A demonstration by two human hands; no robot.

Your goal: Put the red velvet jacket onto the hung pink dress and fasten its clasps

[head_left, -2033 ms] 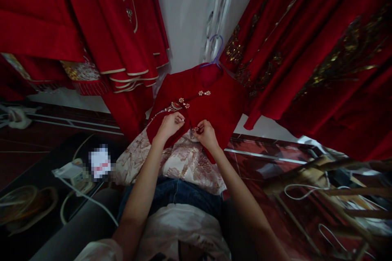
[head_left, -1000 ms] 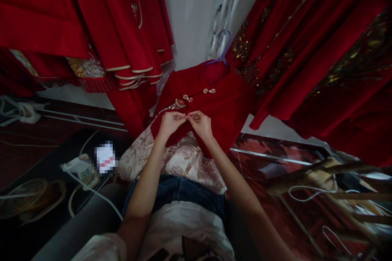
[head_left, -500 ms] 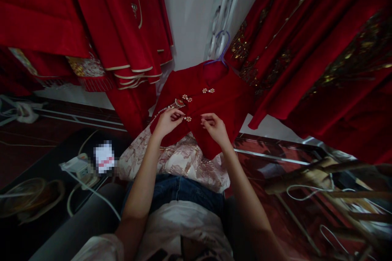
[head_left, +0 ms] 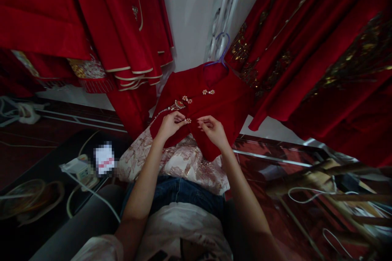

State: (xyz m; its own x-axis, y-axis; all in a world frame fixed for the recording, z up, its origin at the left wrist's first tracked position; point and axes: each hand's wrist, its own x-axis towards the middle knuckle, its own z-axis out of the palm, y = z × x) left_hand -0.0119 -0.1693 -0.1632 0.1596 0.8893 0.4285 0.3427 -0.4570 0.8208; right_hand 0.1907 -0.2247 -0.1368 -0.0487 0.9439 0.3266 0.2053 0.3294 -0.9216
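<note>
A red jacket (head_left: 226, 108) lies over my lap, its collar end on a purple hanger (head_left: 224, 58). Flower-shaped beaded clasps run down its front: an upper clasp (head_left: 208, 92), a middle clasp (head_left: 187, 99) and a lower clasp (head_left: 188, 120). Beside the middle one lies a fan-shaped ornament (head_left: 179, 104) with beaded strands. My left hand (head_left: 173, 125) pinches at the lower clasp, its thumb covering the left end. Just right of that clasp, my right hand (head_left: 213, 130) has its fingertips pressed together; anything between them is too small to make out.
Pale floral brocade (head_left: 183, 159) spreads beneath the jacket across my lap. Red garments (head_left: 116, 20) hang at left, and gold-embroidered ones (head_left: 306, 49) at right. A dark surface at left holds a small white device (head_left: 78, 167) with a cable. A wooden rack (head_left: 346, 204) with clutter stands at right.
My right hand has moved slightly left, closer to the lower clasp. My left thumb has slid right over that clasp's left end. The jacket stays nearly in place.
</note>
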